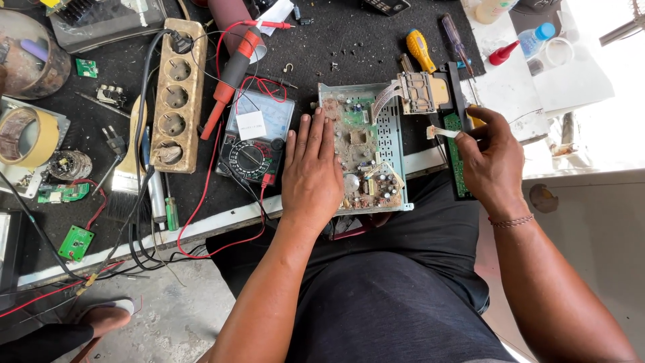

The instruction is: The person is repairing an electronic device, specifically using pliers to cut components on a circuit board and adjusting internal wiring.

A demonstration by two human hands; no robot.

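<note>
An opened metal chassis with a dusty circuit board (366, 144) lies at the table's front edge, partly over my lap. My left hand (311, 173) rests flat on its left side, fingers together, pressing it down. My right hand (492, 156) pinches a white flat ribbon cable end (440, 132) that runs from the long black front panel with a green board (455, 144) standing beside the chassis. A small metal mechanism with another ribbon cable (416, 92) sits at the chassis's far right corner.
A multimeter (257, 138) with red and black probes lies left of the chassis. A wooden power strip (177, 94), brush (127, 175), tape roll (27, 134) and small green boards fill the left. Screwdrivers (422, 50) and bottles (534, 40) lie at the far right.
</note>
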